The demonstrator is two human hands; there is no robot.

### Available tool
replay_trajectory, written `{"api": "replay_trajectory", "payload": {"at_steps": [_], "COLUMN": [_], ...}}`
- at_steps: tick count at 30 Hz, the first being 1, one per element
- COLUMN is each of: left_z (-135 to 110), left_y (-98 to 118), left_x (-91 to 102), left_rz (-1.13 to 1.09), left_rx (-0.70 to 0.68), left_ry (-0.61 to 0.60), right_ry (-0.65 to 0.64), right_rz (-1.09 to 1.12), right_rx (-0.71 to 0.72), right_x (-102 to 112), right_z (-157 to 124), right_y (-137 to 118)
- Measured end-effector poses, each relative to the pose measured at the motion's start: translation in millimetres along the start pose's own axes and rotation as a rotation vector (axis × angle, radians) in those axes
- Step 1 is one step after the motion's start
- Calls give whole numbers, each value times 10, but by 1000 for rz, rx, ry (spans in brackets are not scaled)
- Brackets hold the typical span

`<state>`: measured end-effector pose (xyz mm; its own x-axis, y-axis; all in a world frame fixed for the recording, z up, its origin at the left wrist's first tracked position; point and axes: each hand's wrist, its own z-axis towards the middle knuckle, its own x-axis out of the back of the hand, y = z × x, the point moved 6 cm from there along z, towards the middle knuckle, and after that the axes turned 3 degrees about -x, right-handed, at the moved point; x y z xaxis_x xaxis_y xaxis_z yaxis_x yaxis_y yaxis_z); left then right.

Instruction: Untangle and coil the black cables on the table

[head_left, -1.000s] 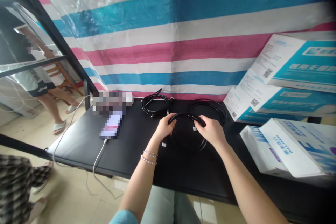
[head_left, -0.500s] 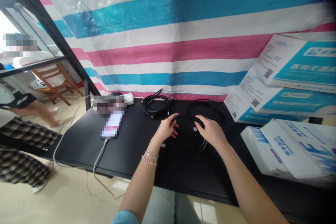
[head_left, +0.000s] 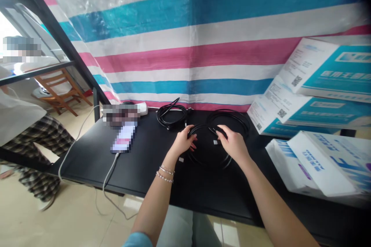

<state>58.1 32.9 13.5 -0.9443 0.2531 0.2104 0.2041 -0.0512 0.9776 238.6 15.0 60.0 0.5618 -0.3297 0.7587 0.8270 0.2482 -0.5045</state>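
Observation:
A coiled black cable (head_left: 222, 166) rests in loops on the black table (head_left: 145, 170). My left hand (head_left: 184, 139), with bracelets at the wrist, is closed round the coil's left side. On its upper right, my right hand (head_left: 233, 142) grips the same loops between thumb and fingers. A pale cable end (head_left: 181, 159) shows just below my left hand, and another light-coloured piece (head_left: 215, 142) lies beside my right fingers. Behind my hands are a second black cable coil (head_left: 243, 117) and, further left, a third black coil (head_left: 172, 114).
A phone (head_left: 124, 136) with a white charging cable (head_left: 108, 171) lies left, near a white power strip (head_left: 142, 109). Blue-and-white boxes (head_left: 330, 81) are stacked right, with a white package (head_left: 321, 162) in front. A striped sheet (head_left: 162, 56) hangs behind. People are at the left.
My right hand has shifted slightly, and its fingers now sit differently on the coil. The loops are a little spread at the top. At the left, one person in checked trousers has moved.

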Motion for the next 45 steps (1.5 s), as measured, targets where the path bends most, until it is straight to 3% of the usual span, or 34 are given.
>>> {"api": "replay_trajectory", "payload": {"at_steps": [6, 20, 27, 35, 41, 45], "left_z": [7, 24, 23, 29, -22, -88], "left_y": [-42, -46, -51, 18, 108, 191], "left_x": [-8, -27, -20, -15, 1, -18], "left_rz": [29, -75, -90, -37, -253, -462], "left_rx": [16, 17, 8, -66, 13, 55], "left_ry": [4, 18, 28, -8, -30, -120], "right_ry": [71, -68, -195, -207, -169, -120], "right_rz": [64, 31, 195, 437, 646, 835], "right_rx": [-15, -97, -138, -278, -326, -406], "right_x": [68, -10, -118, -139, -168, -139], "right_z": [-6, 4, -6, -16, -22, -33], "right_y": [-16, 49, 64, 112, 144, 137]}}
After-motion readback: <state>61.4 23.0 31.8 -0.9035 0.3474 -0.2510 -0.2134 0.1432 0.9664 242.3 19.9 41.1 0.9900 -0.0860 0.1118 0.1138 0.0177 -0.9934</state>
